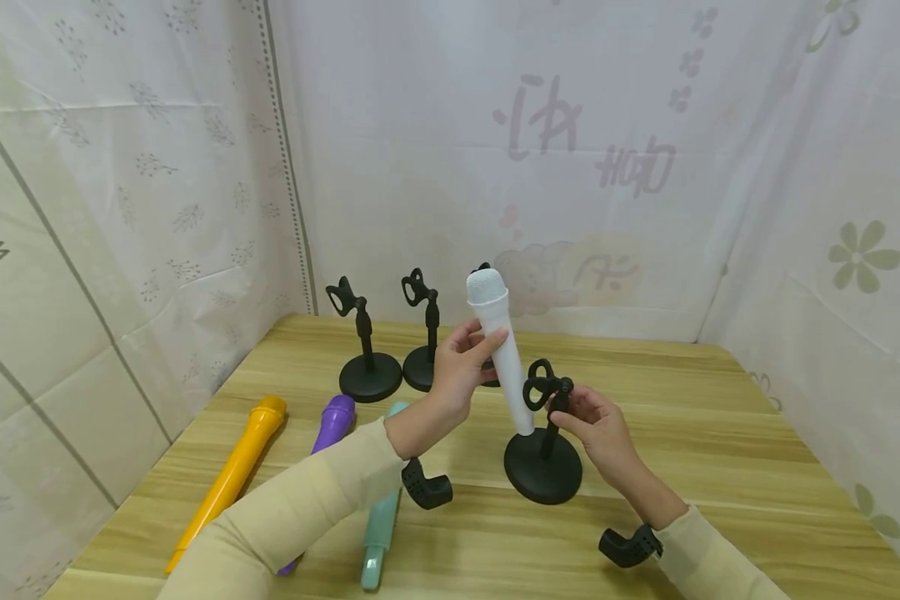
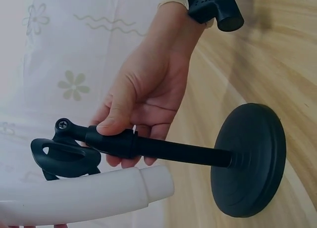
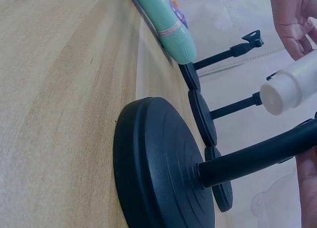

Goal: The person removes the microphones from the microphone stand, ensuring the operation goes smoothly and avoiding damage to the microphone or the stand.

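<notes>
My left hand [image 1: 461, 371] grips a white microphone [image 1: 506, 358] by its upper body, head up and tail tilted down to the right. Beside its tail stands a black microphone stand [image 1: 543, 467] on a round base. My right hand [image 1: 600, 429] pinches that stand just below its clip [image 1: 542, 385], thumb in front and fingers behind. In the left wrist view the white tail [image 2: 158, 182] lies close alongside the stand's clip [image 2: 64, 159], outside its ring. From the right wrist the stand's base [image 3: 163, 163] shows flat on the wooden table.
Black stands [image 1: 370, 375] [image 1: 420, 367] line the back of the table [image 1: 667, 433], a third one partly hidden behind the white microphone. Orange [image 1: 232, 467], purple [image 1: 335, 421] and teal [image 1: 381, 525] microphones lie at the left, partly under my left sleeve. Patterned curtains [image 1: 435, 167] hang around the table.
</notes>
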`<state>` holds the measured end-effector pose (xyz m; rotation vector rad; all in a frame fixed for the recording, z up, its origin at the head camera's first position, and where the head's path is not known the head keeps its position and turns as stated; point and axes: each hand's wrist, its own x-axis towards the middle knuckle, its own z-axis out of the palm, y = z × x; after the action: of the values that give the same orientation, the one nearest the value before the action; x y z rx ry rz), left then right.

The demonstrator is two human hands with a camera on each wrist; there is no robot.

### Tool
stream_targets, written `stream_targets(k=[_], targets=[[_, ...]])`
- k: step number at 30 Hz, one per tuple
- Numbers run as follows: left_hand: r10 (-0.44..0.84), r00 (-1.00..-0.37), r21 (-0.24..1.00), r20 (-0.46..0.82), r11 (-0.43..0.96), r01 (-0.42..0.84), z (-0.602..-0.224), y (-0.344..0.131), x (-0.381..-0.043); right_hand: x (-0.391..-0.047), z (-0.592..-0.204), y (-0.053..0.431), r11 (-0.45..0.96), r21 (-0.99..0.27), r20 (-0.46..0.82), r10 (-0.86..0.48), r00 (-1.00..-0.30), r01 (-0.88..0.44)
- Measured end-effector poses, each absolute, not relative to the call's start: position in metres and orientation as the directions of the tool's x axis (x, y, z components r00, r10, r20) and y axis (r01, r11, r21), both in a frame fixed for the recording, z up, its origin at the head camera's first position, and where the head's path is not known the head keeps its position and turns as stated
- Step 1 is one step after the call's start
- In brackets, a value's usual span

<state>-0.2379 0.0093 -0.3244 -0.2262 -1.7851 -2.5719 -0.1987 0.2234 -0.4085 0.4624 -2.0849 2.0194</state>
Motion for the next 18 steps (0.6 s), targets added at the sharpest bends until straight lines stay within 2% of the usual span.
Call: stream_targets(k=[18], targets=[[0.094,-0.995,0.962,0.041,-0.274,0.013,-0.335,0.000,-0.234,-0.197,-0.405,0.223,-0.002,-0.944,0.330,-0.065,-0.942,-0.331]])
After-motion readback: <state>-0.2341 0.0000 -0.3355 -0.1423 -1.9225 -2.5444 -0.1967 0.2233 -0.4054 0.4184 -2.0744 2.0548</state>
